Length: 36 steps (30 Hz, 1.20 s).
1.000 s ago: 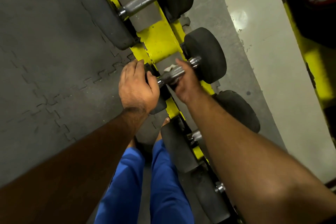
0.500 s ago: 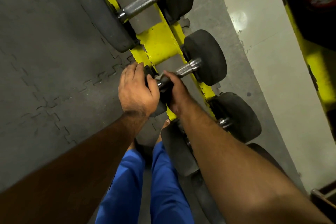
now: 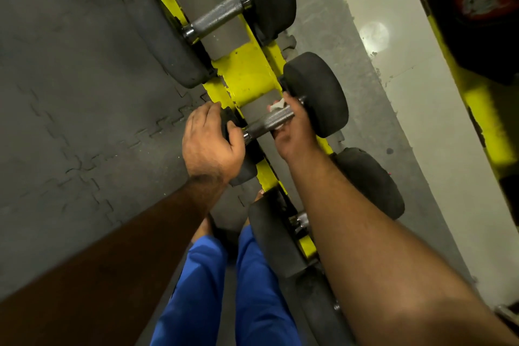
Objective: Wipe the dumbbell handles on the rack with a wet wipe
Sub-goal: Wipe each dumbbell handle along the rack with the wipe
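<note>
My left hand (image 3: 209,143) gripped the near black rubber head (image 3: 238,149) of a small dumbbell lying across the yellow steel rack (image 3: 247,76). My right hand (image 3: 292,132) curled under its knurled grey metal handle (image 3: 269,121), close to the far rubber head (image 3: 317,95), pinching a crumpled white wet wipe (image 3: 278,105) against the bar. Further along the rack lay a larger dumbbell (image 3: 219,17). My blue trousers (image 3: 252,289) showed on the near side of the rack, over dark grey interlocking floor mats (image 3: 70,93).
</note>
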Available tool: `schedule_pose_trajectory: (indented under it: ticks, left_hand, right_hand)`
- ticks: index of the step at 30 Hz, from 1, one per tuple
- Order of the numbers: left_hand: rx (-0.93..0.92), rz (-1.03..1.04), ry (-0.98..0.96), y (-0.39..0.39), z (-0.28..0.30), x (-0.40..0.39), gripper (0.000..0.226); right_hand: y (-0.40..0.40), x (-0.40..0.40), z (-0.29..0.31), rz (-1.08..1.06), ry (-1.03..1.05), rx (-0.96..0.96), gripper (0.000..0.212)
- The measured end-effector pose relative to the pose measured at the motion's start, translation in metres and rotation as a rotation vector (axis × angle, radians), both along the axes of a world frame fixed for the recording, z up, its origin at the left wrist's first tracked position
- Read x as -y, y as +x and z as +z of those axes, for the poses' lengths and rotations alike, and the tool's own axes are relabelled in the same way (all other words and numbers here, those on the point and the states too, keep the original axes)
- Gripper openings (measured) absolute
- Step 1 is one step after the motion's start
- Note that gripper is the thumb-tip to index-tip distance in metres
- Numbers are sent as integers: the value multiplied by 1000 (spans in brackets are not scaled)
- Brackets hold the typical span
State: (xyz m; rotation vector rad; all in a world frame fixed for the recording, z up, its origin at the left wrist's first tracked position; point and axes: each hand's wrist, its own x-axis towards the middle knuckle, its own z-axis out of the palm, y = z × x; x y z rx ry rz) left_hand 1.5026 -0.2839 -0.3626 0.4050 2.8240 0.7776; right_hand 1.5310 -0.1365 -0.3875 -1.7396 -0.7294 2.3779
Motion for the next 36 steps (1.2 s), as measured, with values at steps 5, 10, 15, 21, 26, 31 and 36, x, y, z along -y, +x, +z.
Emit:
schedule_pose_trajectory:
  ticks: [5, 10, 15, 21, 26, 31, 36]
  left_hand:
    - [13, 4, 0, 0, 4, -1, 55]
    - [20, 5, -5, 0, 6, -2, 55]
    - [37, 14, -24, -1, 6, -1, 54]
    - [38, -8, -42, -2, 13, -2, 46]
    - [8, -119, -22, 15, 29, 3, 40]
    - [63, -143, 85, 54, 53, 10, 43]
    - [73, -195, 75, 86, 64, 15, 37]
  right_hand:
    - [16, 35, 0, 332, -40, 158, 52]
    - [19, 34, -1, 514, 26, 215, 45]
    - [29, 36, -4, 515, 16, 137, 16]
    - [34, 30, 16, 601, 17, 126, 14]
    - [35, 32, 46, 629, 161, 373, 9]
    - [50, 34, 80, 394, 153, 281, 9]
    - [82, 26, 88, 415, 336, 334, 3]
